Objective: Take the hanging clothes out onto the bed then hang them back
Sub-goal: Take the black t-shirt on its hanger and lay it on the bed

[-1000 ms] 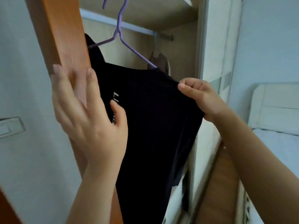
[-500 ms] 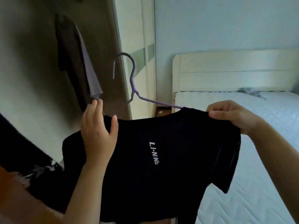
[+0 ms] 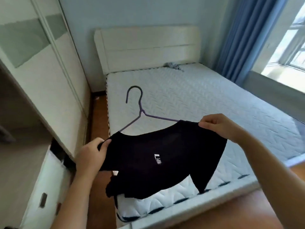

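Two hands held a black short-sleeved T-shirt on a thin purple wire hanger above the white quilted bed: the left hand pinched one shoulder, the right hand gripped the other.

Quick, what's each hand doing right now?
Left hand: pinching one shoulder of the black T-shirt, which is on a purple hanger.
Right hand: gripping the T-shirt's other shoulder.
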Demonstrator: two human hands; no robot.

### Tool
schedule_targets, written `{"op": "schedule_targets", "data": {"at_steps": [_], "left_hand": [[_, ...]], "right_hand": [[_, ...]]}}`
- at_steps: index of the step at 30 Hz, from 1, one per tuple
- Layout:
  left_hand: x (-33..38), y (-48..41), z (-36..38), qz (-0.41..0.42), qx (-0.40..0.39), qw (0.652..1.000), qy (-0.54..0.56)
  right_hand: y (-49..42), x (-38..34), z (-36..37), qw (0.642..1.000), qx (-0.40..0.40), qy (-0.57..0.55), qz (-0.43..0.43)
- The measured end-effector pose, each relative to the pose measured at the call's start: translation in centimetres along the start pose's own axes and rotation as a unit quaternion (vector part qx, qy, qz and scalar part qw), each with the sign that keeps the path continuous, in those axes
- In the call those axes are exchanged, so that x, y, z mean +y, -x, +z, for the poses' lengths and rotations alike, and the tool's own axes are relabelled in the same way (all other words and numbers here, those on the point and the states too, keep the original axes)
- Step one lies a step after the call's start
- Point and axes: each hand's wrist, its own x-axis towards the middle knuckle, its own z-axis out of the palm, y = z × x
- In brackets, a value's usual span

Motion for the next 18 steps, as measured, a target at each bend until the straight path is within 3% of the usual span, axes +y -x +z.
{"op": "schedule_targets", "data": {"at_steps": [5,9,18], "left_hand": [[4.8,3.5,6.3,0.010,-0.106,0.994,0.027],[8.6,5.0,9.9,0.065,-0.203,0.975,0.066],[19.2,10.7,17.2,0.196,-0.405,0.884,0.128]], "right_hand": [[6.4,9.1,-1.9,0.984,0.121,0.052,0.118],[13.3,14.3,-2.0,0.949,0.214,0.049,0.225],[30.2,18.5,-2.7,0.835,0.397,0.040,0.378]]}}
